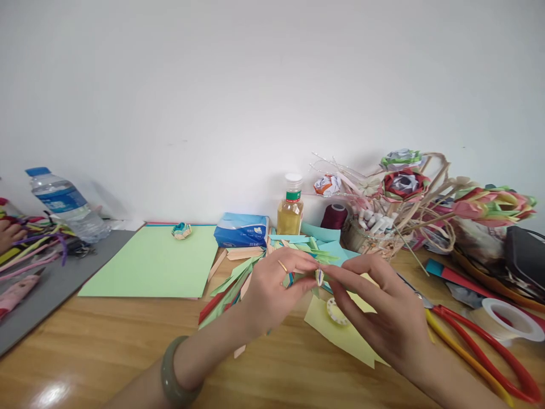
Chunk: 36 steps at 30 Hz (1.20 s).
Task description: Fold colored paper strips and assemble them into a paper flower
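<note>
Between my two hands is a small folded paper piece [319, 276], pale with dark edges and mostly hidden by fingers. My left hand [276, 287], with a ring and a bangle on the wrist, pinches it from the left. My right hand [378, 307] closes thumb and fingertips on its right side. Under and behind the hands lie loose paper strips [238, 275] in green, red, peach and blue. Below my right hand are a yellow paper sheet [336, 335] and a small round roll [338, 312] with a patterned rim.
Red-and-yellow-handled scissors [481, 341] and a ribbon spool [506, 318] lie at right. Behind stand a basket of paper flowers [374, 233], a thread spool [334, 218], an amber bottle [290, 210] and a tissue pack [241, 230]. Green paper [149, 264], a water bottle [63, 199] and another person's hand [11, 234] are left.
</note>
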Each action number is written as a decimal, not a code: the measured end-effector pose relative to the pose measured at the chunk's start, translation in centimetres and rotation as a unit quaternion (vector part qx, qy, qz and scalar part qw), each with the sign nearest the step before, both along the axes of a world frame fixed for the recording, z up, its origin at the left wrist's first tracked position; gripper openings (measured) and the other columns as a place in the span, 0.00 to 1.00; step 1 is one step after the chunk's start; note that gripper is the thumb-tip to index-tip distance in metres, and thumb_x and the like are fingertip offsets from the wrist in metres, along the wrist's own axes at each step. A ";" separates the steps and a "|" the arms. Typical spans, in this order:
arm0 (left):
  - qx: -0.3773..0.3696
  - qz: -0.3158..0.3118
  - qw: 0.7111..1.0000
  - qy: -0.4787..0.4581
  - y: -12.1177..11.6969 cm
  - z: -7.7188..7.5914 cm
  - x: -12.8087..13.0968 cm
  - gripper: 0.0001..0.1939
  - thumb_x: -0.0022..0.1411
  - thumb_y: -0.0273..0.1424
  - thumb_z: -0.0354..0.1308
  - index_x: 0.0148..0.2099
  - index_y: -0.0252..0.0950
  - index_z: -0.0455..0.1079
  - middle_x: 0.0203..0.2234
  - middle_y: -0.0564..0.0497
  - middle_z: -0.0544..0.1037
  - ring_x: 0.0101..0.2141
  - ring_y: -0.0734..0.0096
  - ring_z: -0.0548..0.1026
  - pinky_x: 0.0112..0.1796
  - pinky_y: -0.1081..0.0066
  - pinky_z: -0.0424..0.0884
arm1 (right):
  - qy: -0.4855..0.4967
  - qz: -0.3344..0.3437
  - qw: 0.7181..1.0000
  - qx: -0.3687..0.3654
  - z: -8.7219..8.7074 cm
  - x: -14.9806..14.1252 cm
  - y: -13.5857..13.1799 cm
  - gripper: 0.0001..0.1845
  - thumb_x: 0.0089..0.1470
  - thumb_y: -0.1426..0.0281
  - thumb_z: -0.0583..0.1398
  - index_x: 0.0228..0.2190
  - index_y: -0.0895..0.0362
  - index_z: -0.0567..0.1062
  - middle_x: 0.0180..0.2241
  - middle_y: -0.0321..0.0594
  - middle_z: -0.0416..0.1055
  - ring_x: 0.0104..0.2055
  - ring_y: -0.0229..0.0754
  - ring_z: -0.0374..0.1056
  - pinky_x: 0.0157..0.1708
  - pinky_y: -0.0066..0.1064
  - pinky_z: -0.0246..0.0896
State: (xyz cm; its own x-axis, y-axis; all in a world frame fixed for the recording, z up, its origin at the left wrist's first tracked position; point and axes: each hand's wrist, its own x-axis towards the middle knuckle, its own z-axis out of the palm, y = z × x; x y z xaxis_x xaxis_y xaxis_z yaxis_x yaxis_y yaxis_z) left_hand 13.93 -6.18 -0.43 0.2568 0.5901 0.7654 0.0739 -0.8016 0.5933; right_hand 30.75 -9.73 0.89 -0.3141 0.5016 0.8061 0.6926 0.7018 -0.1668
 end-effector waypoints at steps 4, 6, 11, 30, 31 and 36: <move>0.031 0.016 0.999 0.004 -0.2 0.0 0.1 0.05 0.54 0.25 0.59 0.36 0.36 0.69 0.31 0.47 0.78 0.35 0.69 0.76 0.36 0.68 0.72 | 0.039 0.014 0.999 -0.014 -0.1 -0.1 -0.2 0.24 0.49 0.82 0.56 0.43 0.45 0.72 0.28 0.36 0.65 0.30 0.37 0.64 0.26 0.28 0.60; 0.032 0.020 0.999 0.002 -0.3 0.0 0.1 0.05 0.54 0.25 0.59 0.35 0.36 0.69 0.31 0.47 0.78 0.34 0.69 0.76 0.36 0.68 0.72 | 0.060 0.021 0.998 -0.028 0.0 -0.2 -0.4 0.24 0.49 0.82 0.56 0.43 0.44 0.72 0.28 0.36 0.65 0.30 0.37 0.64 0.26 0.29 0.60; 0.033 0.014 0.999 -0.018 -0.3 0.0 0.3 0.05 0.54 0.24 0.59 0.35 0.35 0.69 0.30 0.47 0.78 0.34 0.70 0.76 0.35 0.69 0.73 | 0.079 0.045 0.995 -0.047 0.0 -0.2 -0.5 0.25 0.49 0.83 0.56 0.43 0.45 0.72 0.28 0.36 0.65 0.31 0.38 0.64 0.27 0.30 0.60; 0.035 0.010 0.999 -0.001 -0.3 -0.3 0.4 0.05 0.53 0.25 0.60 0.33 0.35 0.67 0.27 0.48 0.77 0.31 0.70 0.75 0.33 0.69 0.72 | 0.055 0.110 0.987 -0.103 0.4 0.1 0.2 0.13 0.49 0.83 0.54 0.29 0.52 0.64 0.27 0.35 0.66 0.32 0.38 0.64 0.31 0.32 0.61; 0.042 0.008 0.999 0.003 -0.3 -0.3 0.4 0.05 0.53 0.25 0.60 0.34 0.35 0.67 0.27 0.47 0.77 0.31 0.70 0.75 0.33 0.69 0.72 | 0.053 0.121 0.985 -0.110 0.4 0.1 0.3 0.13 0.48 0.84 0.54 0.29 0.52 0.64 0.27 0.35 0.66 0.31 0.38 0.64 0.31 0.32 0.60; 0.045 -0.023 0.998 0.030 -0.2 0.0 0.4 0.03 0.54 0.26 0.59 0.32 0.36 0.67 0.26 0.48 0.76 0.31 0.70 0.74 0.32 0.70 0.72 | 0.032 0.157 0.976 -0.147 0.4 0.4 0.7 0.15 0.47 0.85 0.53 0.31 0.52 0.64 0.27 0.35 0.65 0.31 0.37 0.63 0.29 0.31 0.61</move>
